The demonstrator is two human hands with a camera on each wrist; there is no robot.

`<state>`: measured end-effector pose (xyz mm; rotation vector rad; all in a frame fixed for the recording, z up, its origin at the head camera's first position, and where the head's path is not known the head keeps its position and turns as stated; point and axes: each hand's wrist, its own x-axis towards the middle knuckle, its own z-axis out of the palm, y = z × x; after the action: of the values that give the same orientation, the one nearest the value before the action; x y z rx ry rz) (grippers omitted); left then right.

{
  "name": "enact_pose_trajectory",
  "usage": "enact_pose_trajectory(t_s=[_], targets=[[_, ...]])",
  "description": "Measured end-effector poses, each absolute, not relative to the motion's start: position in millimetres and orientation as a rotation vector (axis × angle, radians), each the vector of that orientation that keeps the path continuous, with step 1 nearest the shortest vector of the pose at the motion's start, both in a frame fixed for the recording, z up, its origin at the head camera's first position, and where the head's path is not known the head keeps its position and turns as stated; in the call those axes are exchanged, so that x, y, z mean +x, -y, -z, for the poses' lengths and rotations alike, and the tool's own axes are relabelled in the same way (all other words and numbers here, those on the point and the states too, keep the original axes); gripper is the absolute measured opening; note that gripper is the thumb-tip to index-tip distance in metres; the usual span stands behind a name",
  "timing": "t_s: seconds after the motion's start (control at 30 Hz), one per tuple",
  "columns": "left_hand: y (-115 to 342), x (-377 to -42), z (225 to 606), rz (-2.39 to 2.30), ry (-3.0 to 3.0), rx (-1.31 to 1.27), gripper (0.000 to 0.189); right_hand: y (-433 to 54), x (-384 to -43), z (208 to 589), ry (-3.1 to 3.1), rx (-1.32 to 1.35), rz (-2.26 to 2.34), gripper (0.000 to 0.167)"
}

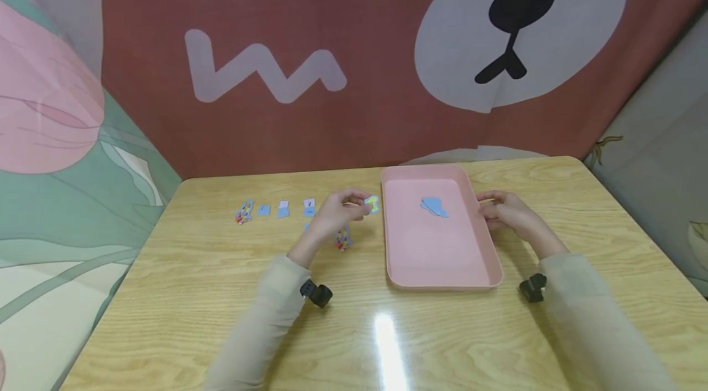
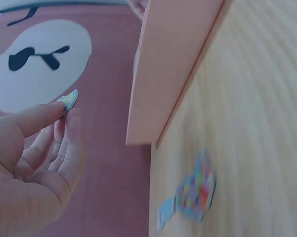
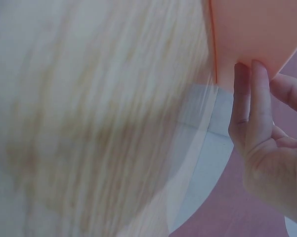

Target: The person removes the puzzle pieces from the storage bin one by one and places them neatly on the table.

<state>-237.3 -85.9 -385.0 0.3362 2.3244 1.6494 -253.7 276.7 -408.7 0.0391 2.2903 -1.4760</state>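
My left hand (image 1: 344,211) pinches a small flat cut-out piece (image 1: 372,204), yellow-green and light blue, between thumb and fingers. It holds the piece above the table, just left of the pink tray (image 1: 389,243). Light-blue flat pieces (image 1: 434,206) lie overlapping inside the tray. My right hand (image 1: 509,213) is at the tray's right side. In the right wrist view, two nearly straight fingers (image 3: 260,98) rest against the outer wall, and another digit reaches the rim. Below my left hand, a multicoloured cut-out piece (image 1: 343,238) lies on the table.
Left of my left hand, a row on the wooden table (image 1: 182,292) holds another multicoloured piece (image 1: 244,211) and small blue-and-white pieces (image 1: 283,209). A cloth with a bear's face (image 1: 276,133) hangs behind the table's far edge. Light glares off the front.
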Motion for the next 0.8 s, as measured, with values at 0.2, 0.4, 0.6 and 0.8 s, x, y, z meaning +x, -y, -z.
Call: enact_pose_trajectory(t_s=[0.2,0.4,0.6,0.8], targets=[[117,-236,381,-1.678,-2.354,0.274,0.035,-277,-254,410,-2.289,0.035,1.476,0.057],[149,-232,381,-1.657,-2.412,0.206,0.036,-278,-252,410,-2.286,0.007,1.495,0.058],[176,-227,384,-1.598,-2.488,0.169,0.038,-278,-253,410,-2.298,0.002,1.494,0.057],[196,-224,387,-1.530,-2.559,0.110,0.035,-277,-253,409,-2.312,0.024,1.468,0.056]])
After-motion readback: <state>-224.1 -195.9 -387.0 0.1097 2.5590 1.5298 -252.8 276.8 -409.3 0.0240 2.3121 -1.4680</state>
